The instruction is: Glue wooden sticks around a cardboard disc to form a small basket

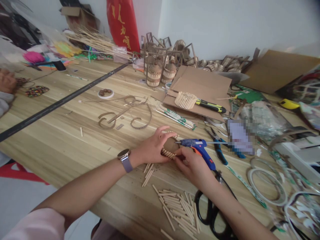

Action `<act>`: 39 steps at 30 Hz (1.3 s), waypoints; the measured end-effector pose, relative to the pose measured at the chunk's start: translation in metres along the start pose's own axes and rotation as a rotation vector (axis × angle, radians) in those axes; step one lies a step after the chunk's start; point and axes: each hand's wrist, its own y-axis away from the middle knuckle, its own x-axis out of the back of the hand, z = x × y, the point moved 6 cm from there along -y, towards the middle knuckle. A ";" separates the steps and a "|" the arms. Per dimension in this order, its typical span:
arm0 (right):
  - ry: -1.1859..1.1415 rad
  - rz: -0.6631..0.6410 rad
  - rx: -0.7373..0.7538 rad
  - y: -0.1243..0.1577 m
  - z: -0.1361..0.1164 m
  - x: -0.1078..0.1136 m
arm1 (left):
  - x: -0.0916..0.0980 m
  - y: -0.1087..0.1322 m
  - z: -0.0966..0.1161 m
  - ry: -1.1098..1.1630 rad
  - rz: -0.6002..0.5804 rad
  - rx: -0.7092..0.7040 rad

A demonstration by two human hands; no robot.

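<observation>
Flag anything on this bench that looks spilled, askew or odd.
Short wooden sticks lie scattered in a loose, criss-crossed heap near the front edge of the table, beside the black scissors. A few more lie below the left hand, which holds a stick-lined cardboard piece. Nothing looks damaged.

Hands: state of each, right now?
Left hand: closed on the cardboard piece.
Right hand: fingertips at that piece, under the glue gun; grip cannot be told.
</observation>
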 end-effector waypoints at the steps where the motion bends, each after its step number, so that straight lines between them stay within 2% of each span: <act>1: 0.006 0.005 0.007 0.000 -0.001 0.000 | 0.000 0.000 0.000 0.002 -0.001 0.003; 13: 0.092 -0.008 0.023 0.000 0.001 0.000 | 0.002 0.001 0.002 0.000 -0.023 -0.031; 16: 0.131 -0.001 -0.005 0.000 0.000 0.017 | 0.001 0.001 0.000 0.014 -0.039 0.000; 19: 0.191 0.018 -0.093 0.000 0.007 0.042 | 0.001 0.002 -0.001 0.019 -0.044 0.031; 22: 0.302 -0.027 -0.235 0.001 0.027 0.064 | 0.002 0.002 0.000 0.039 -0.032 0.036; 25: 0.386 -0.105 -0.390 0.007 0.050 0.075 | 0.004 0.002 0.002 0.060 -0.006 0.024; 28: 0.394 -0.143 -0.488 0.016 0.066 0.074 | 0.004 0.002 0.003 0.037 0.018 0.021; 35: 0.414 -0.130 -0.448 0.024 0.082 0.059 | -0.003 0.005 0.005 -0.077 0.038 0.079; 39: 0.280 -0.122 -0.492 0.029 0.093 0.061 | -0.003 0.005 0.006 -0.100 0.040 0.090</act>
